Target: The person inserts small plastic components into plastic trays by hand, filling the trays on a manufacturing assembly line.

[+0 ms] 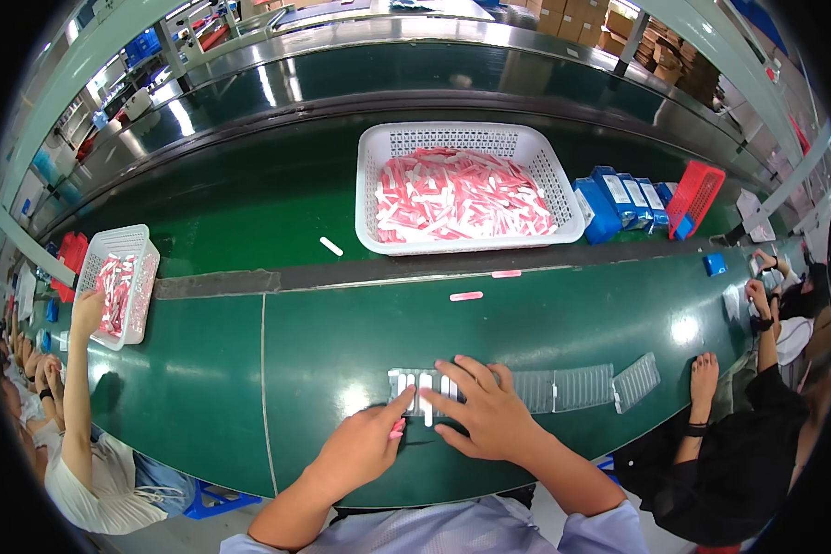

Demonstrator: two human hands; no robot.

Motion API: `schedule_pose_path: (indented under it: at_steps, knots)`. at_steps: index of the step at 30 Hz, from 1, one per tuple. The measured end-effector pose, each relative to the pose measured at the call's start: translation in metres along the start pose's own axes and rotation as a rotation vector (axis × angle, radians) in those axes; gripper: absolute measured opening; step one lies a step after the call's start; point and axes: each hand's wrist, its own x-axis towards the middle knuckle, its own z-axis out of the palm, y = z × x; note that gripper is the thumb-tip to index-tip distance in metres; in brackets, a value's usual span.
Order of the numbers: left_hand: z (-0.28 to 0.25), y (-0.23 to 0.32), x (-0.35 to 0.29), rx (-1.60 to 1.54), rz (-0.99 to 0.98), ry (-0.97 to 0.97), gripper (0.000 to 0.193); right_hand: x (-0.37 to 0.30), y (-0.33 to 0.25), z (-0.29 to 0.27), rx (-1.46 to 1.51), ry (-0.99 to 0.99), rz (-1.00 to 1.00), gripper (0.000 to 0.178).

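A clear slotted plastic tray [393, 379] lies on the green table under my hands. White round-ended strips, shaped like small nail files, sit in some of its slots. One white strip [427, 413] sticks out past the near edge, between my two index fingers. My left hand [365, 443] is curled, with small pink strips [397, 428] showing under its fingers; its index fingertip touches the tray's strips. My right hand [485, 411] spreads its fingers over the tray's right part, the index fingertip at the protruding strip. The right palm hides some slots.
More clear trays [584, 388] lie in a row to the right. A white basket [369, 185] of pink and white strips stands ahead, beside blue boxes [603, 208] and a red basket [695, 196]. Loose strips [466, 296] lie between. Co-workers sit left and right; one hand [90, 312] reaches a smaller basket [140, 277].
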Motion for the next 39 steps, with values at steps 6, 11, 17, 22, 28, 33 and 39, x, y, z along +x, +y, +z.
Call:
schedule_pose_path:
  at_steps: [6, 11, 17, 22, 28, 33, 39]
  knots:
    - [-0.001, 0.004, 0.002, -0.023, 0.030, 0.054, 0.056, 0.003, -0.001, -0.002, 0.007, 0.032, 0.066, 0.050]
    - [0.003, 0.014, -0.008, 0.040, 0.094, -0.062, 0.052, -0.003, 0.005, -0.004, -0.001, 0.021, 0.085, 0.048]
    - [0.010, 0.015, -0.013, 0.263, 0.051, -0.102, 0.055, -0.006, 0.008, -0.005, 0.049, 0.017, 0.051, 0.047]
    - [0.006, 0.022, -0.019, 0.272, 0.027, -0.099, 0.058, -0.005, 0.008, -0.005, 0.028, 0.008, 0.088, 0.048]
    - [0.001, 0.011, -0.006, 0.235, 0.011, -0.055, 0.058, -0.001, -0.003, 0.005, -0.001, 0.068, 0.060, 0.049]
    - [-0.003, 0.013, -0.001, 0.208, 0.018, -0.015, 0.056, 0.004, 0.001, -0.002, 0.108, 0.031, 0.024, 0.050]
    - [-0.002, 0.010, -0.004, 0.232, 0.005, -0.058, 0.051, -0.008, -0.001, -0.012, 0.084, 0.086, 0.021, 0.046]
